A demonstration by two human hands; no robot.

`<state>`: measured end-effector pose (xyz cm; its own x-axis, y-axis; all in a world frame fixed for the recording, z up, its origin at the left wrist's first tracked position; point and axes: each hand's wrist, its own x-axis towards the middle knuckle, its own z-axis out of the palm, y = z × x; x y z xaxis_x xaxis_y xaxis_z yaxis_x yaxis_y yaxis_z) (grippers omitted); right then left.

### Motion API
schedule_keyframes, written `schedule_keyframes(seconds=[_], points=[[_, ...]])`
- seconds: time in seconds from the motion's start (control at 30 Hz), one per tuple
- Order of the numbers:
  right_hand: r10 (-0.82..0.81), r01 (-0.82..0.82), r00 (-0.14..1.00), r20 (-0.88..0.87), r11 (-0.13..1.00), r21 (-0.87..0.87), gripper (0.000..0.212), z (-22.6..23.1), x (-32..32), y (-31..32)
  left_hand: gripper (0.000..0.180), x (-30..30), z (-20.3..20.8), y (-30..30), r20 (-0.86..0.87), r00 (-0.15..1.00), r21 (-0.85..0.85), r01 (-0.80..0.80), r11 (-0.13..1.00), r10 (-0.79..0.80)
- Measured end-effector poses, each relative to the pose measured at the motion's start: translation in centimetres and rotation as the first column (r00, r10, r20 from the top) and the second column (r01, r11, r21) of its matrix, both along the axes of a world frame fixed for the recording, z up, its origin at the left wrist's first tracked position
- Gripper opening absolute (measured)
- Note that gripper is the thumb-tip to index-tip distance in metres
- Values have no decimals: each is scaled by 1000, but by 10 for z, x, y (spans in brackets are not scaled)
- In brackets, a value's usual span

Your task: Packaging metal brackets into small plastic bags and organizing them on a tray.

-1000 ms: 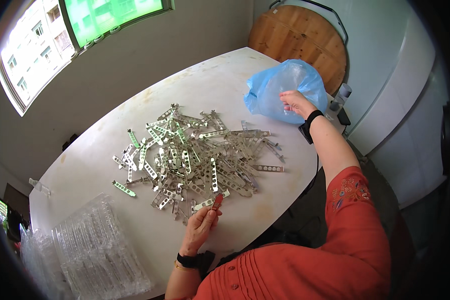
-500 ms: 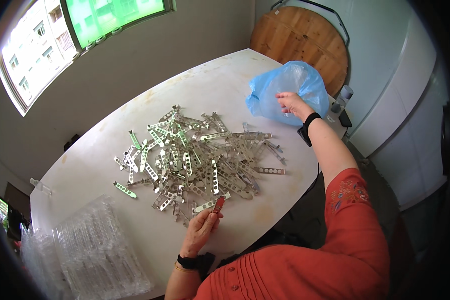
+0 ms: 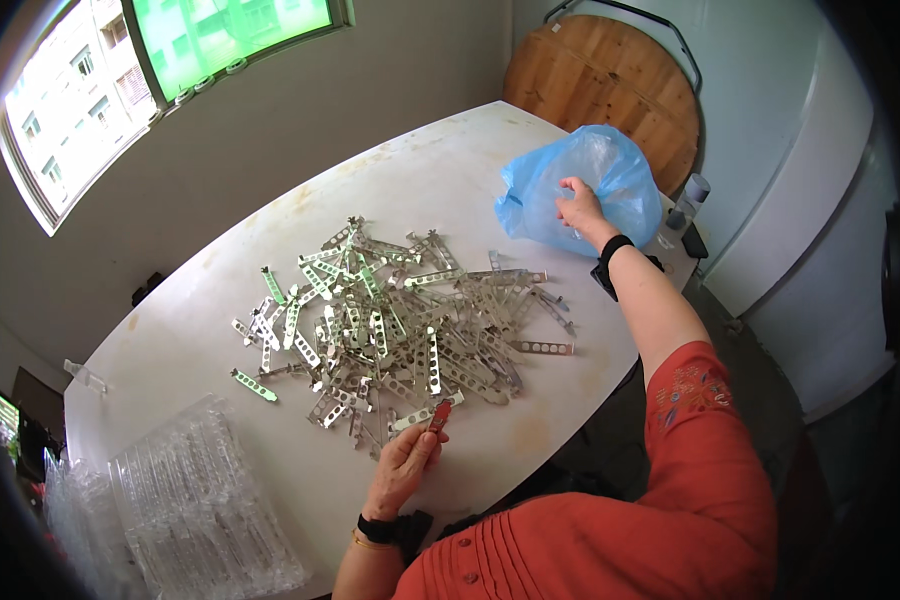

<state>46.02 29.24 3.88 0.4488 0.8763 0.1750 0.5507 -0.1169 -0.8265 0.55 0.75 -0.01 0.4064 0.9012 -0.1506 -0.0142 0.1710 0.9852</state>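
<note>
My left hand (image 3: 406, 468) is closed around the lower end of a slim metal bracket (image 3: 439, 415), which looks red and points upward at the near edge of the heap. That heap (image 3: 410, 345) is made of several loose flat metal brackets with rows of round holes, some looking green. Farther off, my right hand (image 3: 582, 208) reaches over a crumpled blue plastic bag (image 3: 625, 185), at its whitish translucent part. The right index finger and thumb are bent and stand apart, with nothing visible between them. Whether the fingertips touch the bag is unclear.
Clear bubble-wrap packs (image 3: 205, 490) lie at the near left of the white table (image 3: 500, 150). A bottle (image 3: 688, 200) and a dark flat object (image 3: 694, 242) are beside the blue bag. One small clear plastic piece (image 3: 86, 376) rests by the left edge. A round wooden tabletop (image 3: 610, 85) leans behind.
The right hand's fingers have shifted slightly over the blue bag, with the index finger now more raised. My left hand still holds the bracket in nearly the same place. The view has moved slightly.
</note>
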Motion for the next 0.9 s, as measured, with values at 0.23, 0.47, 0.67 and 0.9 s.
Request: schedule_keyframes(seconds=[0.23,0.47,0.67,0.9], points=[[-70,56,954,291,997,58,41,-38,20,20,26,1,1,0,-3,1000,6,6,1000,-6],[-84,80,978,192,996,29,21,-23,23,12,27,2,-4,-1,13,1000,-9,3,1000,-2],[-19,38,949,316,998,-55,20,-15,30,2,27,3,-4,-1,33,999,1,21,1000,-21],[-185,147,957,224,973,176,20,7,19,-22,27,3,-4,0,31,999,20,9,1000,-9]])
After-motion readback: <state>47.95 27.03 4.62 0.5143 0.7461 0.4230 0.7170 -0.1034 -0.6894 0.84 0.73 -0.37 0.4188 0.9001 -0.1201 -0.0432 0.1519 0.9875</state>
